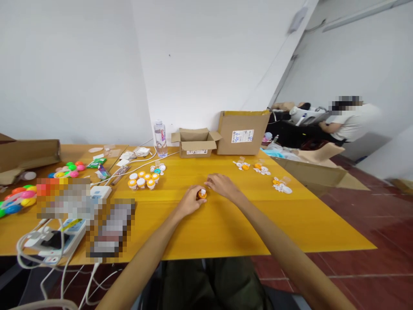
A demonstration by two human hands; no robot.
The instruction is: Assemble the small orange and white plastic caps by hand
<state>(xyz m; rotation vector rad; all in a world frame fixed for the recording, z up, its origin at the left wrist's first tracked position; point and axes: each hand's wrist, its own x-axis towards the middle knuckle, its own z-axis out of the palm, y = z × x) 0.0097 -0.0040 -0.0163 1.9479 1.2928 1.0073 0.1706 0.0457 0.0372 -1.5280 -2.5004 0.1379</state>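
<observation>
My left hand [191,201] is closed around a small orange round piece [202,196] on the table, with its thumb along the near side. A little white part [203,191] sits on top of this piece. Just right of it, my right hand [222,186] hovers with bent fingers pointing left, slightly apart; I see nothing held between them. To the left stands a group of small tubs with orange and white tops [141,180]. Behind these lie loose white and teal small parts [158,169]. More piles of white and orange parts [282,186] lie to the right.
A water bottle [160,138], an open small carton [195,144] and a larger closed carton [241,133] line the wall. On the left are a power strip [75,228] with cables, a phone [112,228] and colourful balls [27,196]. A person [351,120] sits far right.
</observation>
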